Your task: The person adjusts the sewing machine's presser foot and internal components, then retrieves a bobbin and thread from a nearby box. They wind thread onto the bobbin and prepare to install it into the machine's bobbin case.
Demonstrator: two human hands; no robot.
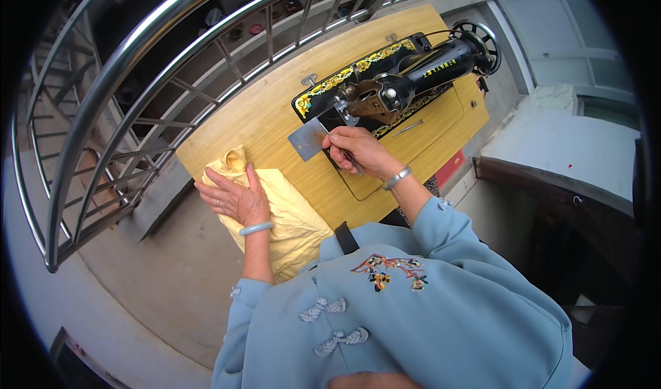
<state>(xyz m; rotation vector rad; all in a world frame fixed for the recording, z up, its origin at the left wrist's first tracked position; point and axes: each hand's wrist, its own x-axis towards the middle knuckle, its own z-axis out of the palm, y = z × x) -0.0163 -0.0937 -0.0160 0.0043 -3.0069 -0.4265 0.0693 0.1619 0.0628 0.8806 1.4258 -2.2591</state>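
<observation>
My left hand (231,197) lies with fingers spread on a rumpled yellow cloth (286,227) at the left end of the wooden table (255,138). My right hand (354,148) is closed beside a flat grey metal plate (304,140) at the left end of the black sewing machine (441,69), below the needle area. Its thumb and index finger are at the plate's edge. A small metallic item shows partly under the fingers; I cannot make out what it is. A thin metal tool (407,127) lies on the table to the right.
A curved steel railing (144,31) runs along the table's far and left sides. A handwheel (485,45) tops the machine's right end. A white surface (564,141) and a dark recess (544,230) are on the right. Concrete floor (158,272) shows lower left.
</observation>
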